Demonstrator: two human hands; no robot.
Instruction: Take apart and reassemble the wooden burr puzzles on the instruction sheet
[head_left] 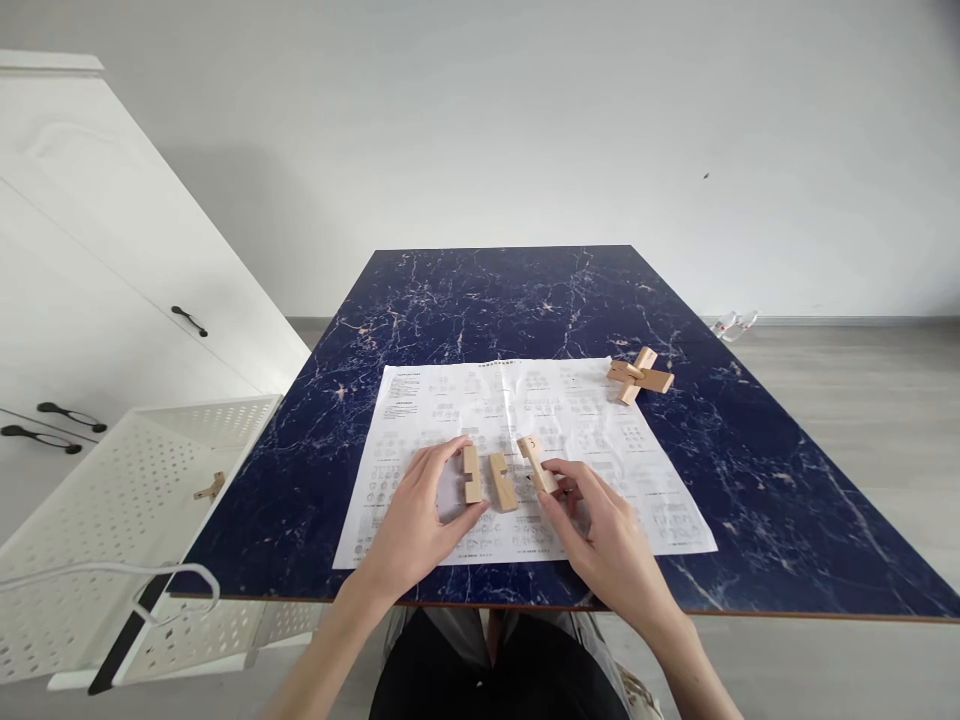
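Observation:
My left hand (417, 515) is curled at the left notched wooden block (471, 475), with its index finger at the far end and its thumb at the near end. Another notched wooden block (502, 483) lies in the middle on the printed sheet (442, 385), touched by neither hand. To its right, my right hand (600, 520) grips a third notched wooden block (536, 466) between thumb and fingers. That block is tilted and has small dark marks on its upper end. Some fingers of the right hand are hidden beneath it.
Beyond the sheet's right edge sits a cross of interlocked wooden pieces (639, 376). The dark blue marbled table (495, 300) carries everything. At left stand a white cabinet (112, 250) and a perforated white rack (67, 600) with a small wooden piece (210, 487) and a white cable (97, 568).

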